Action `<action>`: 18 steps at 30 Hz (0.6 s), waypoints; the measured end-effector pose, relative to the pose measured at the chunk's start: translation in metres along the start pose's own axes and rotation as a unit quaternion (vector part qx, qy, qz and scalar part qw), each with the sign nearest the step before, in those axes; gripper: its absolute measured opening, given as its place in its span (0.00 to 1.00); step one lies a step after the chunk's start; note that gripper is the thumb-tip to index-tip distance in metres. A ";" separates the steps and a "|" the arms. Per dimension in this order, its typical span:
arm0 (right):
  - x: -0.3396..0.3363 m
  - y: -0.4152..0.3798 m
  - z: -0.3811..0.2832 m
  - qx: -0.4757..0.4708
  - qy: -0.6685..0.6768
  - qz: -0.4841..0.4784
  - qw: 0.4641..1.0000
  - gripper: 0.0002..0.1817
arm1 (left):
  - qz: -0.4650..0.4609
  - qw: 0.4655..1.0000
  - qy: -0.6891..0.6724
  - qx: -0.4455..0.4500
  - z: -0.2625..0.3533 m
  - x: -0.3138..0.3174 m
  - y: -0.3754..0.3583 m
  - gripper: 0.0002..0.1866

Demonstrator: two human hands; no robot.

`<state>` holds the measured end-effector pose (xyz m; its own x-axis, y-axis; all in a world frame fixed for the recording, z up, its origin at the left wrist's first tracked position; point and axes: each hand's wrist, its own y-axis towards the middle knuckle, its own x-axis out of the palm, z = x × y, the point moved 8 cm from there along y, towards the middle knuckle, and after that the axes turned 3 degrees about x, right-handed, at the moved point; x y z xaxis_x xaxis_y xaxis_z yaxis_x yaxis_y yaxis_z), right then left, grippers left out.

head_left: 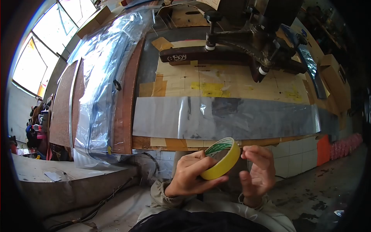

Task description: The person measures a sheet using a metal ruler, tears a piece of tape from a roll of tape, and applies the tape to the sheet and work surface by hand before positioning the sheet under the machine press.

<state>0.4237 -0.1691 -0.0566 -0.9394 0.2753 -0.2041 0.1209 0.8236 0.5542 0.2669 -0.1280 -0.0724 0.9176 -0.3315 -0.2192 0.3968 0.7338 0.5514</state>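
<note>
The left hand (191,174) is clamping a yellow tape roll (224,165) between thumb and fingers. Just beside the roll, the right hand (258,172) is curling, thumb and fingertips apart. I'm seeing green print (219,147) inside the roll, too small for reading. Past the roll, a grey sheet (228,119) is lying on a table (177,79), and a dark bar (220,57) is showing "Boy".

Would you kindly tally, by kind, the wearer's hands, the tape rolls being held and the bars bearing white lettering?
Hands: 2 (left hand, right hand)
Yellow tape roll: 1
Dark bar with white lettering: 1
Total: 4
</note>
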 end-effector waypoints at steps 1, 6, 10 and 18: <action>0.004 0.005 -0.006 -0.021 -0.049 -0.033 0.998 0.18 | -0.008 1.000 0.007 -0.006 0.000 0.003 0.000 0.17; 0.013 0.006 0.008 0.000 -0.102 -0.063 0.993 0.14 | -0.176 0.897 -0.368 -0.168 -0.015 0.016 0.002 0.29; 0.009 -0.004 0.040 0.131 0.006 -0.034 0.991 0.13 | -0.205 0.908 -0.361 -0.049 -0.004 0.027 0.010 0.30; 0.003 -0.006 0.049 0.169 -0.028 0.006 0.985 0.13 | -0.193 0.940 -0.276 -0.050 -0.001 0.033 0.008 0.36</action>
<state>0.4360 -0.1488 -0.0998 -0.9190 0.3058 -0.2490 0.2413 0.9355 0.2583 0.3004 -0.1323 -0.0755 0.5636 -0.8223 0.0786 0.7237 0.5375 0.4328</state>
